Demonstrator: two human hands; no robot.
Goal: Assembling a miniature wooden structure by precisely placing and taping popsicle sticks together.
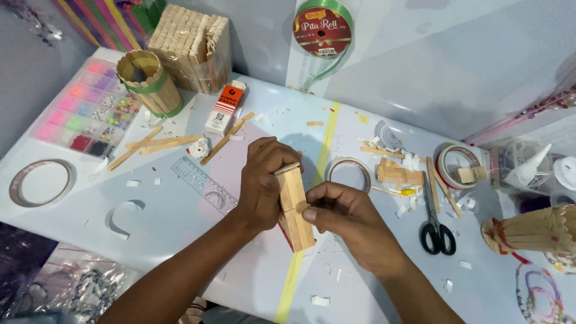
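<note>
Here, the stick block is gripped at its far end by the left hand; the right hand pinches its side, where firm, even pressure is best kept.

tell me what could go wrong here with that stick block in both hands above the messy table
The stacked craft-stick block is pinched only by the left hand and right hand, so a sideways squeeze might shift its layers apart. Paper scraps litter the table and could stick to it if set down. The scissors lie close beside the right forearm, possibly getting knocked.
</note>
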